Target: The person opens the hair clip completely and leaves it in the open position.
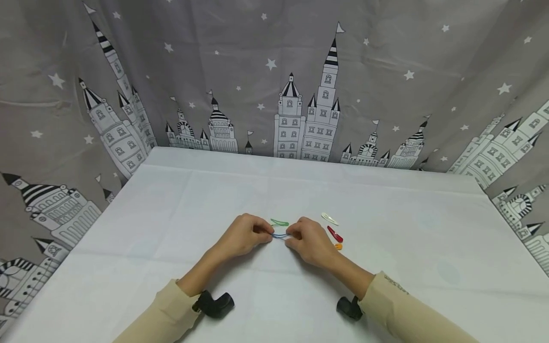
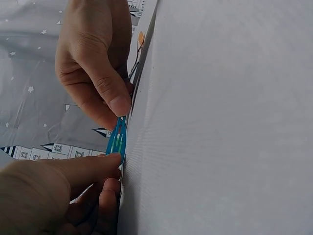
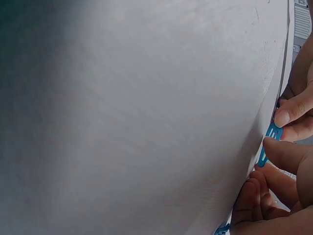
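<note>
A blue snap hair clip (image 1: 279,236) is stretched between my two hands, just above the white table. My left hand (image 1: 245,234) pinches one end of it between thumb and finger. The opposite end is pinched by my right hand (image 1: 310,240). From the left wrist, the slotted middle of the blue clip (image 2: 116,139) shows between the fingertips. The right wrist view also has the blue clip (image 3: 274,132) between both thumbs. Just beyond the hands lies a green hair clip (image 1: 279,222), its two arms spread apart.
To the right of my right hand lie a pale cream hair clip (image 1: 329,218), a red hair clip (image 1: 335,234) and an orange hair clip (image 1: 338,246), partly hidden by the hand. A grey curtain (image 1: 240,57) with castles and stars hangs behind the white table (image 1: 206,190).
</note>
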The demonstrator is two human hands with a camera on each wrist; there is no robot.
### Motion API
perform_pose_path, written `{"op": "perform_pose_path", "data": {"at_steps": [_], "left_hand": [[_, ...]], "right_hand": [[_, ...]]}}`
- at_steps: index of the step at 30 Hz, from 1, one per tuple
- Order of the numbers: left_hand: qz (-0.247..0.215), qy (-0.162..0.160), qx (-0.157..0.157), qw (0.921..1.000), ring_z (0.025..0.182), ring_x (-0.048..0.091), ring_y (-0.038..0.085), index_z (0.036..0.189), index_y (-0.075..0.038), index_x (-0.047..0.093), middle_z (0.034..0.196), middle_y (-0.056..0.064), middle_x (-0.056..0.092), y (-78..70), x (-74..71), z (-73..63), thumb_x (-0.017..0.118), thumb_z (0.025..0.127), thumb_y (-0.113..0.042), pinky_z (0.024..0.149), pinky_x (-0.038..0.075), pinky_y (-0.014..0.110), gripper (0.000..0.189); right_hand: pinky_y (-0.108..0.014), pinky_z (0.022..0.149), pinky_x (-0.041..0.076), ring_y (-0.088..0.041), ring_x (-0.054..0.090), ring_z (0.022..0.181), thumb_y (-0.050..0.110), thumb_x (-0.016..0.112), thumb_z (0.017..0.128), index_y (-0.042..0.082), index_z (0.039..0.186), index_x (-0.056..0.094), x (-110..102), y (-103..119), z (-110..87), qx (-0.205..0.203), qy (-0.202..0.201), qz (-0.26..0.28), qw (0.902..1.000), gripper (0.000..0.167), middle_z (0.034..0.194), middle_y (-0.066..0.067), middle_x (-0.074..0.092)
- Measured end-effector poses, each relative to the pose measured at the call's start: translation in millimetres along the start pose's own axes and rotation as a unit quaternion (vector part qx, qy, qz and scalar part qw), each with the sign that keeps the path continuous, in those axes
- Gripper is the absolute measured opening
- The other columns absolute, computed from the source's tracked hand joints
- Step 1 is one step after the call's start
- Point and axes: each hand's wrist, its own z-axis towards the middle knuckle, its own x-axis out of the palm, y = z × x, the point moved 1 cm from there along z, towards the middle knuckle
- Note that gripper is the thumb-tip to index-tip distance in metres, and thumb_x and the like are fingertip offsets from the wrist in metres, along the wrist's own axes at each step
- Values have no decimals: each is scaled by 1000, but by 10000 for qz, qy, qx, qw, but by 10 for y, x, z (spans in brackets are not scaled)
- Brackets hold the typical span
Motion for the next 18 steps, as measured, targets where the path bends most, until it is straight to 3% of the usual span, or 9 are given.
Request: {"op": "perform_pose_path", "data": {"at_steps": [18], "left_hand": [[-181, -9, -98, 9998, 71, 57, 11, 92, -3, 75, 79, -2, 67, -3, -2, -8, 76, 83, -2, 65, 47, 26, 8]], "right_hand": [[-26, 63, 41, -13, 48, 71, 5, 77, 83, -2, 99, 74, 2, -17, 2, 38, 25, 84, 10000, 18, 78, 1, 54]]}}
